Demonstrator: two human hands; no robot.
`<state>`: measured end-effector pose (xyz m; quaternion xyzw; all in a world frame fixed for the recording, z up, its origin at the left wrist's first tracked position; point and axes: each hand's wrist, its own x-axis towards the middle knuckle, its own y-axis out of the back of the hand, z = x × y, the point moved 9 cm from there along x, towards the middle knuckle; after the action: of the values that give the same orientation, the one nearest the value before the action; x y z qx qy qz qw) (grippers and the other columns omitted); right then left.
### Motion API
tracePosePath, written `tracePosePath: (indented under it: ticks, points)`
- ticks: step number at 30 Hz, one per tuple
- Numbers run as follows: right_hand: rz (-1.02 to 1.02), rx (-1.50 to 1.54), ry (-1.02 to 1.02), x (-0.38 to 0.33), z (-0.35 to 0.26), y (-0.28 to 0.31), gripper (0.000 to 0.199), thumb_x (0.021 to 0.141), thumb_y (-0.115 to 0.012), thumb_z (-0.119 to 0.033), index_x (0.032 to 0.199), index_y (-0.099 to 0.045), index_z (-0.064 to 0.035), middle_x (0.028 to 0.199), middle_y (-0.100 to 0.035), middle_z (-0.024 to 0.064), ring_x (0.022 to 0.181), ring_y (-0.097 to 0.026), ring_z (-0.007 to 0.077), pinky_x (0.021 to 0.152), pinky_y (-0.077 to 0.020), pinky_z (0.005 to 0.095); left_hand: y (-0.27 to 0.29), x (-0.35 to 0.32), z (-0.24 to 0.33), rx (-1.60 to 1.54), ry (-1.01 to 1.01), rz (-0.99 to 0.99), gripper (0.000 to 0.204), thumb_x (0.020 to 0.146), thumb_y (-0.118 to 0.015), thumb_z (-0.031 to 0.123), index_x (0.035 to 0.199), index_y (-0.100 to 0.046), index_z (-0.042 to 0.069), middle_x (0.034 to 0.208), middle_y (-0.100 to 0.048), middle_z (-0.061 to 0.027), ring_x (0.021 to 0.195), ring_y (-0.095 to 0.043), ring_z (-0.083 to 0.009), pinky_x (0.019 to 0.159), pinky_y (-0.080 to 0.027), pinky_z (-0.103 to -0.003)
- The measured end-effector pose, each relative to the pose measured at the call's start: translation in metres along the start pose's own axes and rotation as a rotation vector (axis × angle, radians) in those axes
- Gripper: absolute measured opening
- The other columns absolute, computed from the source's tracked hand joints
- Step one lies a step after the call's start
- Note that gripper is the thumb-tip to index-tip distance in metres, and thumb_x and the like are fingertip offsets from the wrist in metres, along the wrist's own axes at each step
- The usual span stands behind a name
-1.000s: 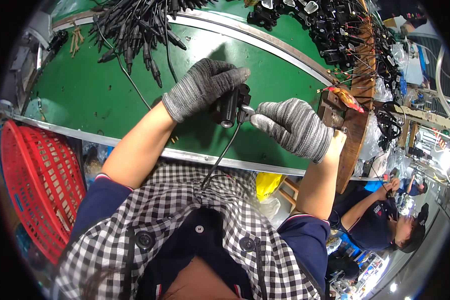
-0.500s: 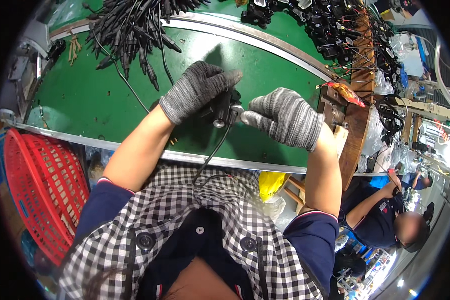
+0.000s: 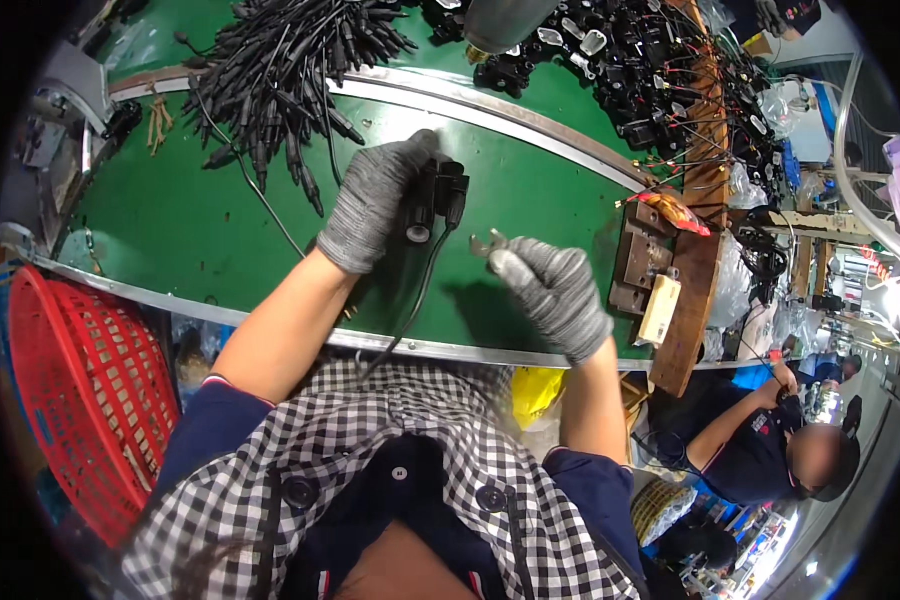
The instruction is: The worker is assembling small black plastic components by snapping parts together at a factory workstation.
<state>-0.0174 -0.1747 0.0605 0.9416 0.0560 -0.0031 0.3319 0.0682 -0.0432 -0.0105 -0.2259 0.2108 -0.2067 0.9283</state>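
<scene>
Head view: the gloved left hand (image 3: 375, 200) grips a small black cable-end part (image 3: 432, 198) above the green worktop (image 3: 170, 225), fingers closed around its body, open end facing the person. Its black lead (image 3: 410, 300) trails down over the metal worktop edge (image 3: 450, 350) toward the checked apron. The gloved right hand (image 3: 555, 290) sits just beside it, apart from the part, fingers pinched narrow on a small metal clip (image 3: 488, 243).

Step in hand, as I judge it: fitting the clip to the part; the two are not yet joined. Next move calls for lining the clip up with the part's open end and holding the part steady against the push.

Nearby: heap of black leads (image 3: 290, 80) at top left, red basket (image 3: 80, 390) at left, wooden jig (image 3: 645, 270) at right.
</scene>
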Motion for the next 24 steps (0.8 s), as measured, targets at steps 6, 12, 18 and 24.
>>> tracePosePath:
  ticks: [6, 12, 18, 24]
  points:
    - [-0.317, -0.269, 0.048, 0.033, -0.024, 0.008, 0.027, 0.087, -0.054, -0.024, 0.073, -0.058, -0.0012, 0.053, -0.048, 0.0097, 0.048, -0.047, 0.0193, 0.048, -0.038, 0.0308, -0.01, 0.003, -0.007, 0.232, 0.016, -0.064, 0.034, 0.091, -0.048, 0.031, 0.087, -0.062, 0.0, 0.074, -0.062, -0.005, 0.063, -0.057, -0.0104, 0.059, -0.046, -0.023]
    - [-0.237, -0.068, -0.107, 0.041, -0.004, -0.008, 0.031, 0.087, -0.056, -0.027, 0.07, -0.057, -0.0014, 0.048, -0.045, 0.003, 0.047, -0.047, 0.0135, 0.047, -0.0382, 0.0302, -0.002, 0.006, -0.006, 0.295, 0.019, -0.009, 0.036, 0.092, -0.046, 0.031, 0.086, -0.062, 0.0, 0.074, -0.063, -0.0049, 0.063, -0.057, -0.0096, 0.059, -0.046, -0.022]
    - [0.362, 0.385, -0.18, 0.015, 0.012, -0.041, 0.026, 0.088, -0.055, -0.026, 0.077, -0.06, -0.0026, 0.053, -0.048, 0.0078, 0.049, -0.049, 0.0167, 0.048, -0.0396, 0.0312, 0.009, 0.013, -0.006, 0.163, -0.138, 0.103, 0.035, 0.093, -0.045, 0.031, 0.088, -0.062, 0.0, 0.074, -0.062, -0.0046, 0.063, -0.057, -0.0093, 0.059, -0.045, -0.022]
    - [-0.201, -0.22, 0.042, 0.009, 0.002, -0.006, 0.024, 0.087, -0.055, -0.027, 0.076, -0.059, -0.0054, 0.058, -0.052, 0.0159, 0.052, -0.053, 0.0327, 0.05, -0.0405, 0.0389, 0.006, 0.004, 0.0, 0.033, -0.043, 0.018, 0.034, 0.092, -0.046, 0.031, 0.09, -0.062, 0.001, 0.076, -0.062, -0.0041, 0.065, -0.057, -0.0096, 0.061, -0.046, -0.022]
